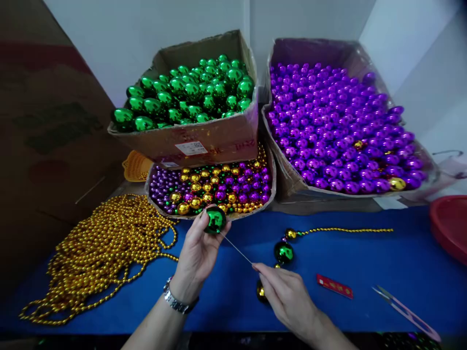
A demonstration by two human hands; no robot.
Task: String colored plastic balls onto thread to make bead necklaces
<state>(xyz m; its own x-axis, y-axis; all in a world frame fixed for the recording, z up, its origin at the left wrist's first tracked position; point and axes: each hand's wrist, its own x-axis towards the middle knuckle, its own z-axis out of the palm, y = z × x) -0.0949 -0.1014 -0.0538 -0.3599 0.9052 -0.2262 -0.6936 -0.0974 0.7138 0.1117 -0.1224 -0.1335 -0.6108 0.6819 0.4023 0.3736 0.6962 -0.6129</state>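
My left hand (197,253) pinches a shiny green ball (215,219) at its fingertips, above the blue table (383,262). My right hand (288,296) grips a thin needle (236,248) whose tip meets the green ball. Behind the right hand trails a partly strung strand (346,230) of small gold beads, with a gold ball (291,234), a second green ball (283,253) and another gold ball (260,290) on it. A watch sits on my left wrist.
A heap of gold bead strands (105,248) lies at the left. Boxes hold green balls (189,92), purple balls (339,126) and mixed gold and purple balls (215,187). A red card (334,286), snips (404,311) and a red bowl (450,226) are at the right.
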